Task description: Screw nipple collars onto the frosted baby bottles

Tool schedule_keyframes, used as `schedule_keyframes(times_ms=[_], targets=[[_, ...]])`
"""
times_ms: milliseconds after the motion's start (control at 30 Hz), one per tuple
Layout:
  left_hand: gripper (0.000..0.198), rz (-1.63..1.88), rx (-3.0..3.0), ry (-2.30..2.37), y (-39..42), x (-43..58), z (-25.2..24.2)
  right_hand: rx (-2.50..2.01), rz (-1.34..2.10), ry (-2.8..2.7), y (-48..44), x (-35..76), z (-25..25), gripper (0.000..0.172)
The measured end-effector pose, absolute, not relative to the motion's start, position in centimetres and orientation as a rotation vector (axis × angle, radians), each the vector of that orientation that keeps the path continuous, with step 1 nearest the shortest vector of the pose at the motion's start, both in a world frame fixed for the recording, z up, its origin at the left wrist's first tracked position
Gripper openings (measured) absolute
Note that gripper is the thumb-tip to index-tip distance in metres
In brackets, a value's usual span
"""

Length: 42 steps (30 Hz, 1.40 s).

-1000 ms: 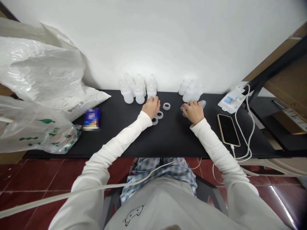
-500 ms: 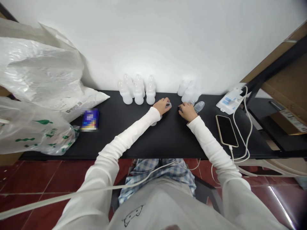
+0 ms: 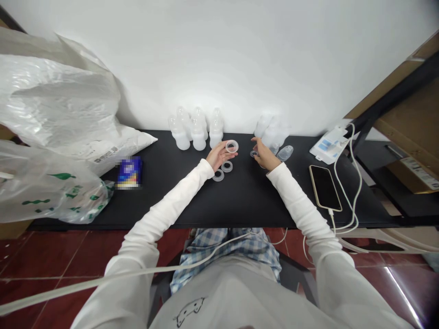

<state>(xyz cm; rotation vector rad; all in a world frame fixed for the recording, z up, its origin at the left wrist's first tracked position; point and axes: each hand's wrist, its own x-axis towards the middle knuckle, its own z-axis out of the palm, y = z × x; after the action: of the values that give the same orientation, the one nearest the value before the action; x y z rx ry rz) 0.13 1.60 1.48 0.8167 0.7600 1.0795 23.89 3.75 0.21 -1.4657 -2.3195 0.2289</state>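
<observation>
On my left hand (image 3: 219, 155), turned palm up, rests a translucent bottle collar ring (image 3: 232, 146) held at the fingers. Two similar rings, a nearer ring (image 3: 218, 175) and a farther ring (image 3: 227, 166), lie on the black table just below that hand. My right hand (image 3: 264, 154) is bent around a small clear round piece (image 3: 254, 154) at its fingertips; the piece's exact kind is too small to tell. Right of this hand a clear dome cap (image 3: 285, 153) lies on its side. Behind it stand several white bottles (image 3: 272, 132), partly blurred against the wall.
Several capped baby bottles (image 3: 199, 132) stand by the wall on the left. A charging phone (image 3: 325, 188), its white cable and a white power strip (image 3: 329, 142) lie to the right. Plastic bags (image 3: 58, 100) and a blue packet (image 3: 129, 172) are at the left of the table (image 3: 164, 183).
My left hand has turned palm up, moved slightly left and lifted the ring, uncovering the two rings on the table. My right hand has rotated, showing the small clear piece at its fingertips.
</observation>
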Motion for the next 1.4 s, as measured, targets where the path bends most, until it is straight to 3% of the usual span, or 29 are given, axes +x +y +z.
schedule_keyframes(times_ms=[133,300,467,667,900,967,1133,1267,1400], targets=[[0.032,1.138,0.918,0.726,1.6,0.1,1.1,-1.297,0.604,-2.081,3.1,23.2,1.1,0.066],[0.046,1.163,0.995,0.731,1.7,-0.3,0.9,-1.060,1.056,-1.815,1.5,21.6,2.8,0.076],[0.053,1.194,1.042,0.761,1.8,-0.3,0.5,-0.983,1.219,-1.798,0.9,20.8,3.8,0.074],[0.047,1.221,1.010,0.774,1.2,0.2,0.7,-1.031,1.017,-1.703,1.5,20.0,3.6,0.079],[0.032,1.193,0.869,0.817,0.4,1.3,1.5,-1.014,0.712,-1.640,1.9,18.5,3.2,0.070],[0.027,1.184,0.813,0.815,0.3,1.5,1.6,-1.039,0.628,-1.665,1.7,17.9,3.2,0.063],[0.018,1.190,0.703,0.798,0.3,1.6,2.1,-1.116,0.367,-1.945,1.0,17.4,3.3,0.025],[0.014,1.195,0.722,0.794,0.4,1.2,2.4,-0.979,0.348,-2.122,0.7,18.2,3.0,0.021],[0.020,1.182,0.802,0.801,0.4,1.1,2.3,-1.036,0.398,-1.960,0.6,18.5,3.1,0.019]])
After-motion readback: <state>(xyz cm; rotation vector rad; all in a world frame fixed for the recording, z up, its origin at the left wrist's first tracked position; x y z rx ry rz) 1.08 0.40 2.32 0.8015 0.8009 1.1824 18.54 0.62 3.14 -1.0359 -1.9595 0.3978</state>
